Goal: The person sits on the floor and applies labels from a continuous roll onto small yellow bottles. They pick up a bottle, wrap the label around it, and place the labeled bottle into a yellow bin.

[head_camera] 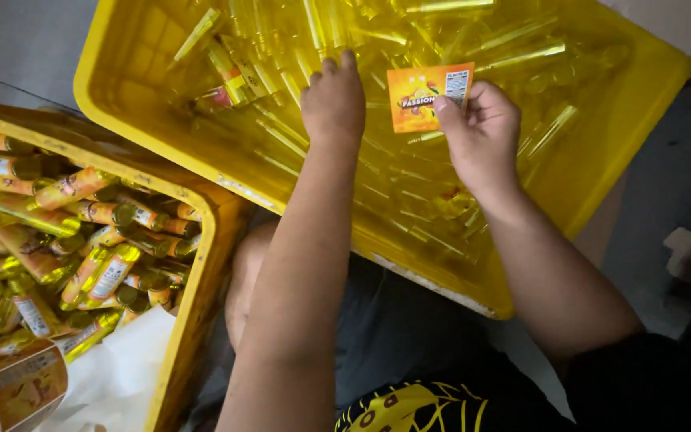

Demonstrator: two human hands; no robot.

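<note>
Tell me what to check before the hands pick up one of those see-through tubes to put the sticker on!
1. Sticker in hand: ok. The right hand pinches the orange label by its edge.
2. Free hand for a tube: cannot tell. The left hand reaches down among the clear tubes, fingers hidden.
3. Tubes left to label: ok. Many lie loose in the big yellow bin.
4. Label facing the right way: ok. Its printed side faces up.
5. Room for finished ones: not ok. The second bin is piled high with labelled tubes.
</note>
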